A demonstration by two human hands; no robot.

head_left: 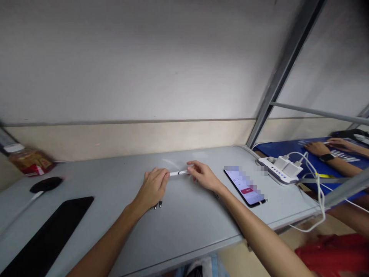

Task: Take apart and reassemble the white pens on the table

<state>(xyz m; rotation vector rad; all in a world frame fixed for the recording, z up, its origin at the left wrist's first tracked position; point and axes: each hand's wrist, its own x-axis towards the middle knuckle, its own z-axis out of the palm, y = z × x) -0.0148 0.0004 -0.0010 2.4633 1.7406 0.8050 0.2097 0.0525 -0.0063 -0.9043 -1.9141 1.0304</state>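
Note:
A slim white pen (178, 173) with a dark mark on its barrel is held level just above the grey desk, between my two hands. My left hand (156, 184) is closed around the pen's left end, back of the hand up. At the other end, my right hand (202, 175) has its thumb and fingertips on the pen, the fingers loosely curled. Several pen tips (156, 205) stick out below my left hand on the desk; the rest of those pens is hidden under it. A small dark tip also shows beside my right wrist.
A lit phone (245, 187) and a white power strip (278, 170) with plugs and cables are to the right. On the left lie a black mat (54, 234), a black round charger (46, 185) and a jar (30, 161). Another person's hands (318, 148) work at the blue desk beyond the metal frame.

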